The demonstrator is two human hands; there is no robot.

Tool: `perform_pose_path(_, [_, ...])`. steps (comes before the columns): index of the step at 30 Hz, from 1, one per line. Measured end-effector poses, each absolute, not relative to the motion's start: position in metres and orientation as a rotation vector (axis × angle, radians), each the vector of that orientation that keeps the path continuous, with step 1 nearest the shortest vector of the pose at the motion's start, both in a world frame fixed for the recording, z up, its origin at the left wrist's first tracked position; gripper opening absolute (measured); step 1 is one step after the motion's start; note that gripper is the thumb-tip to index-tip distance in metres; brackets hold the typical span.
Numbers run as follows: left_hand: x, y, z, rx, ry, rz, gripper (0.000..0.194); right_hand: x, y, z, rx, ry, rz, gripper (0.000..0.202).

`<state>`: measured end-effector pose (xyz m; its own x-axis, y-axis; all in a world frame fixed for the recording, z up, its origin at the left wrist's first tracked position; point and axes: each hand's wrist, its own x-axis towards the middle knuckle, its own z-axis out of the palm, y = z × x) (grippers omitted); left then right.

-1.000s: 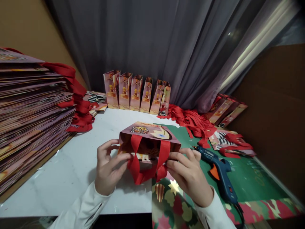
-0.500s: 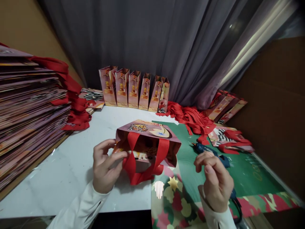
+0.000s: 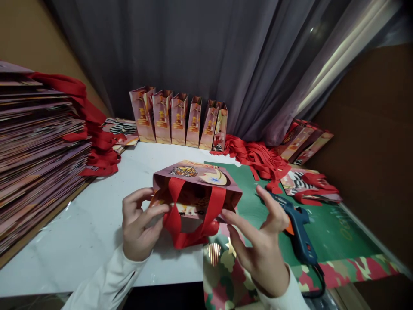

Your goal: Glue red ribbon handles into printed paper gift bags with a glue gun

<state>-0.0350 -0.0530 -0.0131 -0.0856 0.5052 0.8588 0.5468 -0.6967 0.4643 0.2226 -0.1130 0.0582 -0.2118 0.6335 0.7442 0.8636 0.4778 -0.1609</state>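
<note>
A pinkish-purple paper gift bag (image 3: 222, 183) lies tilted in front of me with its mouth facing me. Two red ribbon handles (image 3: 176, 228) hang out of the opening, and a butterfly print shows on the upper panel. My left hand (image 3: 140, 228) pinches the bag's left edge between thumb and fingers. At the right corner of the mouth, my right hand (image 3: 263, 241) has its fingers spread, the index fingertip touching the rim and the thumb below it. A blue glue gun (image 3: 301, 232) rests on the green mat just right of that hand.
Flat bags with red ribbons form a tall stack (image 3: 38, 142) on the left. Several finished bags (image 3: 179, 120) stand in a row before a grey curtain (image 3: 180, 43). Red ribbons (image 3: 258, 157) lie heaped behind the green mat (image 3: 338, 232). More bags (image 3: 303, 142) lean at right.
My right hand has come left from over the glue gun to the bag's right edge, and its fingers have spread. My left hand keeps its hold on the bag.
</note>
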Motion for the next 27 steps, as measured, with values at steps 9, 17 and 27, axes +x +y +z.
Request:
perform_pose_path(9, [-0.034,-0.056,-0.012,-2.078,-1.24,-1.932,0.01,0.208,-0.108,0.047,-1.196,-1.864,-0.419,0.022])
perform_pose_path(17, [-0.036,-0.054,-0.013,-2.075,-1.194,-1.89,0.012,0.208,-0.108,0.055,-1.22,-1.853,-0.264,0.012])
perform_pose_path(27, [-0.035,-0.057,-0.011,-2.075,-1.241,-1.883,0.014,0.234,-0.11,0.056,-1.014,-1.68,0.332,0.009])
